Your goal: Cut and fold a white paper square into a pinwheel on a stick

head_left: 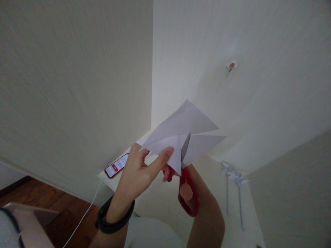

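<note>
A white sheet of paper (178, 120) is held up in front of me, with slits running in from its corners. My left hand (144, 168) pinches it near its lower left, thumb on top and fingers behind. In my right hand (190, 191) is a pair of scissors (187, 196) with red handles, the thumb through one loop. One grey blade shows in front of the paper at a slit, pointing up toward the middle; the other blade is hidden. Part of my right hand's fingers is behind the paper.
A lit phone (116, 166) lies at the table's left edge, its white cable (85, 212) hanging down. Two paper pinwheels (234, 174) on sticks lie on the white table (157, 201) at the right. Walls rise close behind and at the sides; a small hook (232, 65) is on one.
</note>
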### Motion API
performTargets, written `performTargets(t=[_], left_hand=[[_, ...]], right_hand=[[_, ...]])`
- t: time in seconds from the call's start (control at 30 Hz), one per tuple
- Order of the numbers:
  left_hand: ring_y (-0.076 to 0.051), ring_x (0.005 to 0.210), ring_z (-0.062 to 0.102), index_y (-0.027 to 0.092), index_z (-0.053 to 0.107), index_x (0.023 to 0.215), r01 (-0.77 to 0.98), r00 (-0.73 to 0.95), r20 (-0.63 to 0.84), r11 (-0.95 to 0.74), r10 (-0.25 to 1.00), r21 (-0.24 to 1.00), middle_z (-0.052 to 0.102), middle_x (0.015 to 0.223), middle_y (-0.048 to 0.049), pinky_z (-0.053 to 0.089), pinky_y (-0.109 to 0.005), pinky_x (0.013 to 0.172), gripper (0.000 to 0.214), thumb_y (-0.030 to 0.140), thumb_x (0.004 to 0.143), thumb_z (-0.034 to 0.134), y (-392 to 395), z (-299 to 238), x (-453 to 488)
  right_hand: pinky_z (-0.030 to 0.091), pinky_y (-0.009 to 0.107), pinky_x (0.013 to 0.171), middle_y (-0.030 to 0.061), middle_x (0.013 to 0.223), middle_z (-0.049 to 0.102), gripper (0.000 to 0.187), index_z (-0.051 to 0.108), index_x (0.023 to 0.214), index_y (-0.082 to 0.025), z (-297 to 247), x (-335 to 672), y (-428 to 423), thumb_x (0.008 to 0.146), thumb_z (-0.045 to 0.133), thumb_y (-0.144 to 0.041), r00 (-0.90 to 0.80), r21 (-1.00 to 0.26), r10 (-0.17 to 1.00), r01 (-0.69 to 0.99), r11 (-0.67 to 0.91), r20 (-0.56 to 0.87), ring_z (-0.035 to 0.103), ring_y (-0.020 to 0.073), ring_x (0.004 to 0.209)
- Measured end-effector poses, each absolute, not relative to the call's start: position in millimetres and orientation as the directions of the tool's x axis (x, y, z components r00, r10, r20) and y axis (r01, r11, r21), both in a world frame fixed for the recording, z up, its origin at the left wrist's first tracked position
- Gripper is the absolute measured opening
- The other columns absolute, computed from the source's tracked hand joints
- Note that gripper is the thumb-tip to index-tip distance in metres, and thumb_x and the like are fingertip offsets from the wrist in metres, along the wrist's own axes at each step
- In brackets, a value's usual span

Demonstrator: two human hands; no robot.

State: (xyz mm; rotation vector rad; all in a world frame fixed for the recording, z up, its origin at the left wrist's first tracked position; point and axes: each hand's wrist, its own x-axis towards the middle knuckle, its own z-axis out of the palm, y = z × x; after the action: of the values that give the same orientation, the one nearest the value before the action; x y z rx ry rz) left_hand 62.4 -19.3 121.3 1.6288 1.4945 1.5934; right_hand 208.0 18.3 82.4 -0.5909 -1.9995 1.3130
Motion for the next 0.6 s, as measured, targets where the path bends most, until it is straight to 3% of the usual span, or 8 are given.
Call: performTargets(t=[0.23, 0.4, 0.6], left_hand=[[-0.013, 0.052, 0.062, 0.022, 0.066, 0.053, 0.411, -0.269, 0.464, -0.335, 0.844, 0.848, 0.07, 0.056, 0.0008, 0.048, -0.021, 0.048, 0.034, 0.029, 0.085, 0.061, -20, 118, 63], [-0.012, 0.045, 0.06, 0.023, 0.056, 0.039, 0.373, -0.224, 0.487, -0.388, 0.844, 0.843, 0.061, 0.042, 0.0026, 0.044, -0.019, 0.045, 0.048, 0.028, 0.087, 0.057, -20, 130, 70], [-0.011, 0.045, 0.06, 0.022, 0.058, 0.041, 0.361, -0.203, 0.495, -0.405, 0.845, 0.84, 0.062, 0.042, 0.0032, 0.046, -0.019, 0.046, 0.046, 0.027, 0.087, 0.058, -20, 130, 69]], right_hand=[[0.053, 0.033, 0.068, 0.002, 0.083, 0.056, 0.059, 0.052, 0.105, -0.025, 83, 213, 16, 0.077, 0.049, -0.077, -0.633, -0.927, 0.706, -0.051, 0.372, 0.319, 0.056, 0.0174, 0.072], [0.053, 0.032, 0.065, 0.0026, 0.08, 0.057, 0.069, 0.052, 0.103, -0.023, 83, 212, 18, 0.07, 0.046, -0.084, -0.633, -0.927, 0.703, -0.064, 0.37, 0.324, 0.056, 0.0175, 0.07], [0.05, 0.031, 0.061, 0.003, 0.078, 0.056, 0.074, 0.051, 0.099, -0.023, 88, 212, 16, 0.066, 0.038, -0.088, -0.631, -0.925, 0.704, -0.06, 0.375, 0.326, 0.054, 0.0168, 0.066]])
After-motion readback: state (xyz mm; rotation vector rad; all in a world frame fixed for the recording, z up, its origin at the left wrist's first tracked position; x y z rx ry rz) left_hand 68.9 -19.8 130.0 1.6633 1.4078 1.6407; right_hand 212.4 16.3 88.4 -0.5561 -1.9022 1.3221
